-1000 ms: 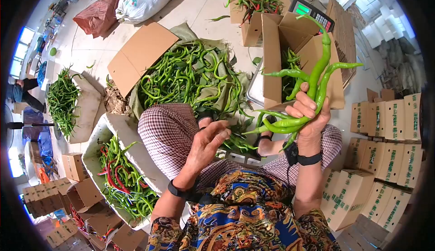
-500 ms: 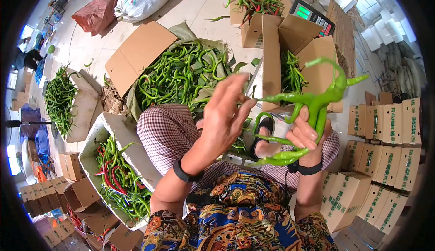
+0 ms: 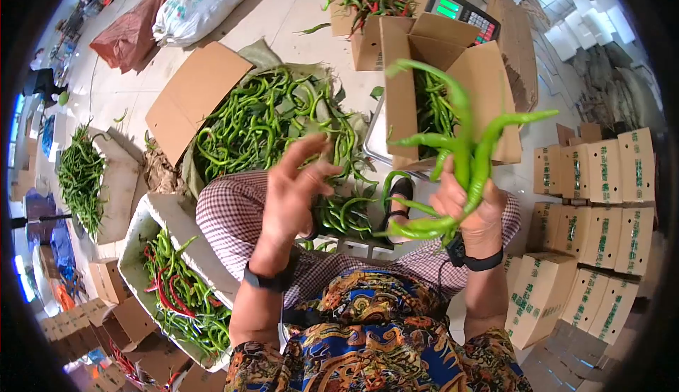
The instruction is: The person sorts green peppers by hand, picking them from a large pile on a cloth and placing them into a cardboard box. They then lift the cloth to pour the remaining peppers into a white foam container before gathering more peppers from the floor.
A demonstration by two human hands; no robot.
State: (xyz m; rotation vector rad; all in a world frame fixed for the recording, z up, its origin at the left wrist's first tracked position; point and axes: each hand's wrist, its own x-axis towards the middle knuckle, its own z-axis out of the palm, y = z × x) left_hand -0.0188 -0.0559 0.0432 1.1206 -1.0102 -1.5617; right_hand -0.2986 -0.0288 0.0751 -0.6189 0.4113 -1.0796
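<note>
In my right hand [image 3: 472, 208] is a loose bunch of long green chili peppers [image 3: 463, 155], their tips spreading out in several directions. The fingers are wrapped round the middle of the bunch. My left hand [image 3: 293, 187], slightly blurred, is raised with its fingers apart and nothing in it. Behind it lies a big heap of green chili peppers [image 3: 244, 127] on a sack cloth. An open cardboard box [image 3: 399, 102] with more green chilies inside stands just beyond the bunch. A few loose chilies [image 3: 343, 215] lie between my legs.
To my left is a white foam box [image 3: 138, 243] with green and red chilies. Further left lies another chili pile [image 3: 81, 180]. A digital scale [image 3: 463, 17] stands behind the open box. Stacked cartons [image 3: 598, 229] line the right side. A full white sack [image 3: 205, 3] lies at the back.
My left hand has moved away from the bunch, left and down. My right hand still grips the chilies, which have turned a little and shifted left. The view has shifted slightly.
</note>
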